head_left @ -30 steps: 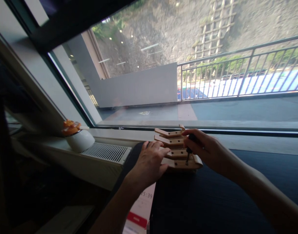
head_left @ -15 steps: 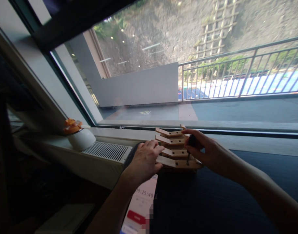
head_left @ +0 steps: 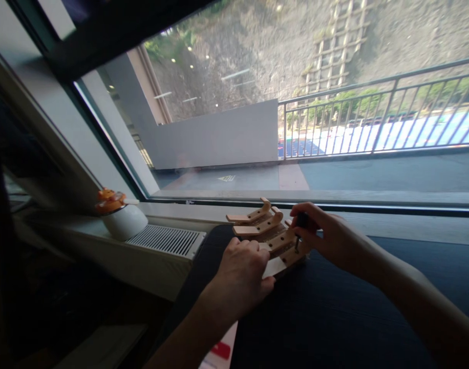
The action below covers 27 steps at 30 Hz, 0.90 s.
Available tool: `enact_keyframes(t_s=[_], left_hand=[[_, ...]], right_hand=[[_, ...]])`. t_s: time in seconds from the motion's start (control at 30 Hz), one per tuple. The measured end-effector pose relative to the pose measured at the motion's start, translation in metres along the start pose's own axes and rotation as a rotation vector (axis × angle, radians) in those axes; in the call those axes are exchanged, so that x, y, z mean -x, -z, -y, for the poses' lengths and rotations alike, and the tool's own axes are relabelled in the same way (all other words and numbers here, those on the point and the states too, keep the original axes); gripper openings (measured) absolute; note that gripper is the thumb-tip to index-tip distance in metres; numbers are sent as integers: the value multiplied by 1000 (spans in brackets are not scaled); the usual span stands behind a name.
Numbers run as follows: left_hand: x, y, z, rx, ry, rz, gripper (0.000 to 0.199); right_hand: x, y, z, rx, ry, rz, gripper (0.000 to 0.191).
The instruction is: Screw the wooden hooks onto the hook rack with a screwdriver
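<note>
A wooden rack with several curved hooks [head_left: 253,229] lies at an angle on the dark tabletop, dark screw heads showing along its slats. My left hand [head_left: 244,271] is closed over the near-left ends of its nearer slats, and the fingertips are partly hidden. In my right hand [head_left: 324,230] is a screwdriver with a black handle [head_left: 301,220]. Its thin shaft points down to the nearest slat, where the tip meets the wood near a screw; the exact contact is too small to tell.
A phone [head_left: 222,346] lies under my left forearm, mostly covered. On the left sill are a vent grille [head_left: 167,241] and a white rounded object with an orange top [head_left: 123,218]. A large window [head_left: 219,143] rises behind the dark tabletop [head_left: 353,318].
The rack has turned anticlockwise, its far hooks swinging left. My left hand has shifted right with its near end and covers more of the phone. The screwdriver stays at the nearest slat.
</note>
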<state>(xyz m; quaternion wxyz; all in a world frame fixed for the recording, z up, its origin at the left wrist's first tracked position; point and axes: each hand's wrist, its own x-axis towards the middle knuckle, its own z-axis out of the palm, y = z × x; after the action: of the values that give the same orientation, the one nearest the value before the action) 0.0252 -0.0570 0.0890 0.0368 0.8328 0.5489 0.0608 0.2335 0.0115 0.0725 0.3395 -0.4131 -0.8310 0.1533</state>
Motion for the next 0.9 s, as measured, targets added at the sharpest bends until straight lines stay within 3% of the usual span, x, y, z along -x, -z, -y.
enact_keyframes(t_s=[0.07,0.23,0.33,0.43,0.6,0.7,0.8,0.9], left_hand=[[-1,1,1,53,-33,-24,23],[-11,2,23,137,-40,-218,30],[-16,-4,35,131,-19,-177,36],[-15,-8,32,107,0,-124,37],[-5,6,20,263,-23,-93,45],[-5,12,31,338,-8,-191,49],[-12,5,54,350,132,-289,54],[-19,-6,71,483,235,-89,59]], right_hand=[[0,0,0,12,-3,-4,19],[-1,2,3,13,-3,-2,21],[-2,3,4,38,17,-23,21],[-2,4,2,67,28,-44,23],[-3,5,-7,100,45,-84,25],[-3,3,-12,81,46,-92,26],[-6,1,-16,12,46,-93,29],[-10,-1,-21,-19,41,-106,32]])
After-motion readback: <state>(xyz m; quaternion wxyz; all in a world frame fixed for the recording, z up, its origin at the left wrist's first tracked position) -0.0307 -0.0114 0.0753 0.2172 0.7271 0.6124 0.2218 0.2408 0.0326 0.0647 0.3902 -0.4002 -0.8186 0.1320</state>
